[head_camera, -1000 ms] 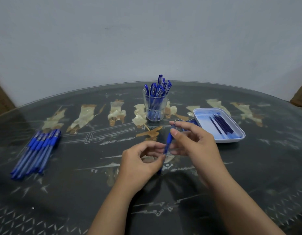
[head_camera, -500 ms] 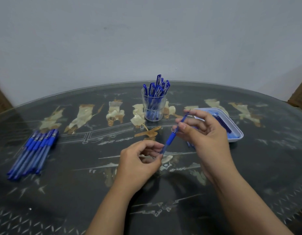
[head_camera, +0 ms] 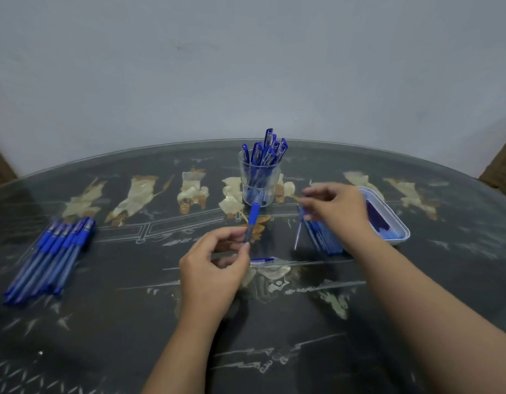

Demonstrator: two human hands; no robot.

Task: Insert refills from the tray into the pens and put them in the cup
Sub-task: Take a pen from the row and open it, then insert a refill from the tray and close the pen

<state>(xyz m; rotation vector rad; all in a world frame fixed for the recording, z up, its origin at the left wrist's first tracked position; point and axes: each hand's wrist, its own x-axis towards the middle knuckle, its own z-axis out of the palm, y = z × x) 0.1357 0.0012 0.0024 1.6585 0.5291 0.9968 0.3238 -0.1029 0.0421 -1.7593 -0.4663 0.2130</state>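
Observation:
My left hand point(head_camera: 215, 268) pinches a blue pen point(head_camera: 252, 218) near its lower end, its tip pointing up toward the clear cup point(head_camera: 247, 189). The cup stands at the back centre, packed with several blue pens. My right hand point(head_camera: 338, 209) is blurred and hovers beside the white tray point(head_camera: 401, 227), which holds dark refills point(head_camera: 375, 217). A thin pale-blue refill point(head_camera: 298, 234) hangs from the fingertips of my right hand. A pile of thin blue refills point(head_camera: 324, 240) lies on the table under that hand. A small pen cap point(head_camera: 261, 260) lies on the table near my left hand.
A row of several blue pens point(head_camera: 51, 254) lies at the left on the dark glass-topped table point(head_camera: 132, 322). A grey wall rises right behind the table's curved far edge.
My right hand has let go of the pen and swung right toward the tray with a thin refill. My left hand now holds the pen alone, tilted more upright. A cap has come into view on the table.

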